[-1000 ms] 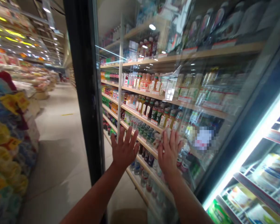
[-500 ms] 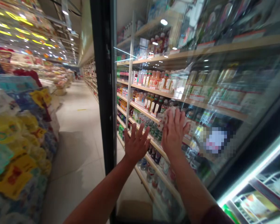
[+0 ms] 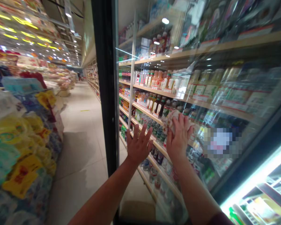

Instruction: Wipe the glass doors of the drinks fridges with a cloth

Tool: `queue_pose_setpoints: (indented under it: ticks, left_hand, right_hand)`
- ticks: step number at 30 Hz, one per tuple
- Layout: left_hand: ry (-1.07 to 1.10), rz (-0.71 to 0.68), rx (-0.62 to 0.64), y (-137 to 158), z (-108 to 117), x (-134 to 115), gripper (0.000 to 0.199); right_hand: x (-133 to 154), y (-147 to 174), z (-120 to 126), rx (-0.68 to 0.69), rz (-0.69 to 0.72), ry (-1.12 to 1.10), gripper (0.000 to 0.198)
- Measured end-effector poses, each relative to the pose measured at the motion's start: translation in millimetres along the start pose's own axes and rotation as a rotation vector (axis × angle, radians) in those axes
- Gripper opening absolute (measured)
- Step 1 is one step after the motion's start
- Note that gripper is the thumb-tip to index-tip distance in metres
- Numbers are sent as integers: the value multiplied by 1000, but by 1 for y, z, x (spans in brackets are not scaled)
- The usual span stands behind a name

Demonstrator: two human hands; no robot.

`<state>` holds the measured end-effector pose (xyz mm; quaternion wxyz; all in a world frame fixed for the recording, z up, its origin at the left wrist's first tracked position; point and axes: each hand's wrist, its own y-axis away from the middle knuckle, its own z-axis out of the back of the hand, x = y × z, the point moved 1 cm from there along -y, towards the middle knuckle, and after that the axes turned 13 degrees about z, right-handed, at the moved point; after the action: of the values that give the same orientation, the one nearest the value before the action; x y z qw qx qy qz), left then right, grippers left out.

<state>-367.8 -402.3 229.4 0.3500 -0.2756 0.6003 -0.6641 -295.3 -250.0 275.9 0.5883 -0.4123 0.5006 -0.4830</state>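
A glass door [image 3: 152,18] with a dark frame fills the middle and right of the head view. Flat against its pane lies my left hand [image 3: 138,145], fingers spread, with nothing in it. To its right, my right hand [image 3: 178,137] presses a pale, patterned cloth [image 3: 170,121] to the glass. The cloth is crumpled and sticks out past the fingertips on both sides; the part beneath the palm is hidden.
Through the pane show shelves of bottles [image 3: 157,79]. A bright light strip [image 3: 255,175] runs along the cooler at lower right. On the left are stacked yellow and blue packs [image 3: 25,131], beside a pale aisle floor [image 3: 84,125]. A cardboard-coloured box [image 3: 137,212] appears low down.
My right hand and the cloth have shifted slightly down and to the right in the view. My left hand stays spread on the glass, and the whole view has turned a little.
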Motion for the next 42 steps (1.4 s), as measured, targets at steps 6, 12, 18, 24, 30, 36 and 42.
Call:
queue_pose_setpoints:
  ticks: [6,12,18,24,30,36,42]
  left_hand:
    - [10,-8,-7,-2,0,1,60]
    - [9,-8,-12,-3,-2,3,64]
    - [21,-17,-12,-4,-1,2,68]
    - [-17,-26,-25,-5,1,1,70]
    - [-40,-27,-4,-4,1,1,73]
    - [-47,-27,-8,-6,5,-1,72]
    - [-60,-32,5,-6,11,-4,72]
  right_hand:
    - [5,54,-1,66,119,56,60]
    - [-37,24,13,3,-10,90,64]
    - [-23,86,13,106,-19,78,71]
    - [-68,48,27,-13,-134,81,65]
    - [-57,102,23,24,-151,94,67]
    - [-94,85,36,-12,-189,73,64]
    - [-106,102,45,-23,-196,66,64]
